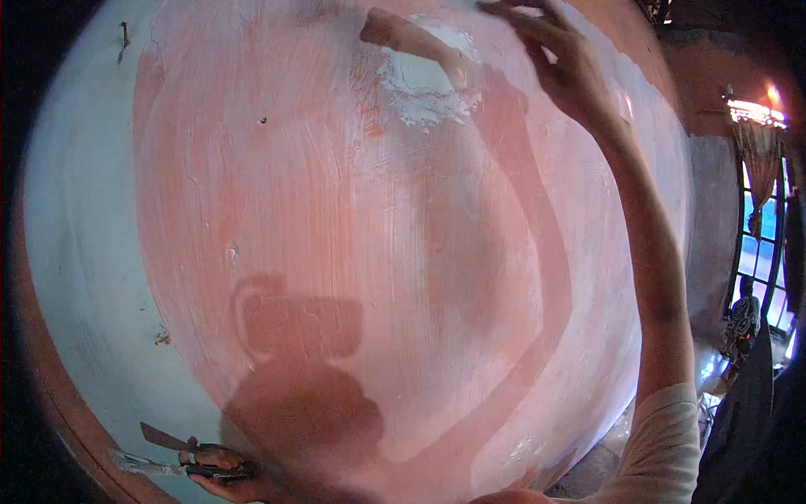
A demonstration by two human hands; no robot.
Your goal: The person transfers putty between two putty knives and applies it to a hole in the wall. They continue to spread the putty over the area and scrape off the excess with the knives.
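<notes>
My right hand [567, 67] is raised to the wall [277, 193] at the top, its fingers curled and partly cut off by the frame's upper edge. Whatever they grip is hard to make out; the shadow beside them shows a flat, blade-like shape. Just left of it, a white patch of filler [428, 101] with ragged edges lies on the pink wall. At the lower left, my left hand [227, 462] is closed around a putty knife [166, 437] whose dark blade points up and left. A clear plastic-like piece [138, 462] sticks out beside it.
Shadows of my head and arm fall across the pink surface. A pale bluish-white strip [84, 227] runs along the wall's left side. To the right are a barred window [760, 244], a gathered curtain [760, 160] and a bright light [756, 109].
</notes>
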